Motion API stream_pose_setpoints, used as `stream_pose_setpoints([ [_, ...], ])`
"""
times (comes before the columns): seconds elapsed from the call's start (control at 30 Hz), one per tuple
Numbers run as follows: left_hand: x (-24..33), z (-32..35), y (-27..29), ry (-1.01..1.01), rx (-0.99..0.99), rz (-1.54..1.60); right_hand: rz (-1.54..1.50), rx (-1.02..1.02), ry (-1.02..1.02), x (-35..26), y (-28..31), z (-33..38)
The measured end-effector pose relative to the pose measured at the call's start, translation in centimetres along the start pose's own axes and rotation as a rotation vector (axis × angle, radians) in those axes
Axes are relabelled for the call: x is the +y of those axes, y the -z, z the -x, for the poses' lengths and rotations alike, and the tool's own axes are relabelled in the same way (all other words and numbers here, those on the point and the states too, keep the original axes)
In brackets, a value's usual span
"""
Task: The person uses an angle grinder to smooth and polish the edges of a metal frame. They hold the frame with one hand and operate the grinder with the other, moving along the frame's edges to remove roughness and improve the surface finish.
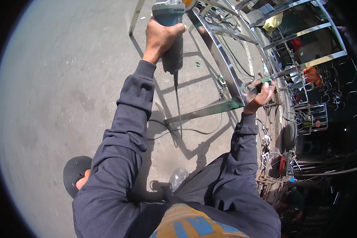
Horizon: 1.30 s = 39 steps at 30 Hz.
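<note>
My left hand (162,36) is closed around the grey-green body of an angle grinder (171,27), held out at arm's length above the concrete floor. Its black cable (178,107) hangs down and loops across the floor. My right hand (261,94) grips the near corner of a shiny steel frame (222,59), with a small green piece showing at the fingertips. A flat bar with a green tint (208,111) runs left from that corner. The grinder's disc end is cut off by the top edge.
More steel frames (305,43) lean and stack at the right, with tangled cables and small machines (311,119) below them. A round disc (222,80) lies on the floor under the frame. A clear plastic bottle (177,177) and my dark shoe (75,174) sit near my legs.
</note>
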<state>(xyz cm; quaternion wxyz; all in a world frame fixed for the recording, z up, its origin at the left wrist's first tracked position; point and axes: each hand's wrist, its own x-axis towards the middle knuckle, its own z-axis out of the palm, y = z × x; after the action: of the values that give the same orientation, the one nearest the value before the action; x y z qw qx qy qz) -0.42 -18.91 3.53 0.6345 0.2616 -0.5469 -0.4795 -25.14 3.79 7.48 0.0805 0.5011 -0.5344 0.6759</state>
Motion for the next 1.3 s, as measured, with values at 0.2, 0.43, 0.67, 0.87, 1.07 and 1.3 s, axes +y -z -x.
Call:
stream_pose_setpoints([
  [0.2,-1.9,-2.1,1.0,0.136,0.05,0.058,0.062,0.004,-0.038,-0.4,0.1,0.5],
  [0.43,-1.8,4.4,0.7,0.149,-0.009,0.045,0.002,0.067,-0.013,0.4,0.0,0.2],
  [0.67,-2.4,2.0,0.7,0.104,0.045,0.019,0.158,0.013,0.095,0.4,0.4,0.1],
  [0.87,-1.9,1.4,1.4,0.005,0.001,-0.041,0.057,-0.003,-0.005,1.3,1.9,-0.3],
  [1.07,-1.7,5.2,0.2,-0.02,0.041,-0.021,0.433,0.123,0.174,4.5,4.3,-0.1],
  [1.3,-3.2,-0.3,1.4,-0.049,0.076,-0.065,0.405,0.14,0.178,6.0,5.3,-0.5],
])
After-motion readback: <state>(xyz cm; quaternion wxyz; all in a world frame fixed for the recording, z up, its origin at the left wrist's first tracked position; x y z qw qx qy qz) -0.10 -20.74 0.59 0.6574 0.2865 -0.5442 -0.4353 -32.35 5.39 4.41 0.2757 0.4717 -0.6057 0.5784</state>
